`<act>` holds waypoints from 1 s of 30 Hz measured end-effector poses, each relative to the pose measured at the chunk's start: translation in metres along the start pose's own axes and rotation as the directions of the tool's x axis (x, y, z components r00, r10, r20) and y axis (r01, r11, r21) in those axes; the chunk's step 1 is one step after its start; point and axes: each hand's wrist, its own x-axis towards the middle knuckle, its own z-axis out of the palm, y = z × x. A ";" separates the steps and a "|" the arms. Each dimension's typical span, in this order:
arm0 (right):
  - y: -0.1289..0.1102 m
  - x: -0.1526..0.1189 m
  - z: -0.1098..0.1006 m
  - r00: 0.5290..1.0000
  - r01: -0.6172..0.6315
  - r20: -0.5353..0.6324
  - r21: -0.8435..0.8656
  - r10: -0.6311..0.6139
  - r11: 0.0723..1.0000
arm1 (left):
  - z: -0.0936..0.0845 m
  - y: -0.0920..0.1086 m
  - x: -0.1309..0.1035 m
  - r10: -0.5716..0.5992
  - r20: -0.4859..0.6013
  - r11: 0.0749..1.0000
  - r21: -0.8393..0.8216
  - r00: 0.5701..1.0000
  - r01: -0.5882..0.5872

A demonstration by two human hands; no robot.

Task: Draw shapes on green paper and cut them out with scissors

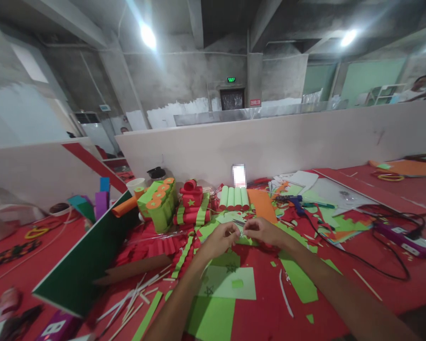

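Observation:
Both hands meet above the middle of the red table (pixel 266 303). My left hand (pixel 224 238) is closed, fingertips pinched together; what they hold is too small to make out. Close to its right, my right hand (pixel 261 231) is also closed in a pinch, its contents unclear. Between and behind the fingertips shows a thin dark metallic tool (pixel 238 222), perhaps scissors. Beneath the hands lie green paper scraps. Nearer to me is a pale green sheet (pixel 246 279) with star outlines drawn on it. Behind the hands stand light green paper rolls (pixel 234 196) with red bases.
A lit phone (pixel 239 175) leans at the back. Red rolls (pixel 192 217) and green-orange rolls (pixel 159 203) stand left, beside a dark green board (pixel 88 260). A blue glue gun (pixel 295 202) with a black cable and a purple power strip (pixel 406 239) lie right. Thin sticks lie front left.

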 end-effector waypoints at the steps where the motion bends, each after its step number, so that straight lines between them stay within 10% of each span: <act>1: 0.000 0.000 0.000 1.000 -0.005 0.001 0.010 0.005 1.000 | 0.000 -0.001 0.000 -0.006 -0.003 1.000 -0.001 1.000 0.006; 30: 0.003 -0.001 0.010 0.997 0.078 -0.010 0.033 -0.078 0.996 | -0.009 0.005 -0.006 -0.062 0.135 0.992 0.117 0.989 0.046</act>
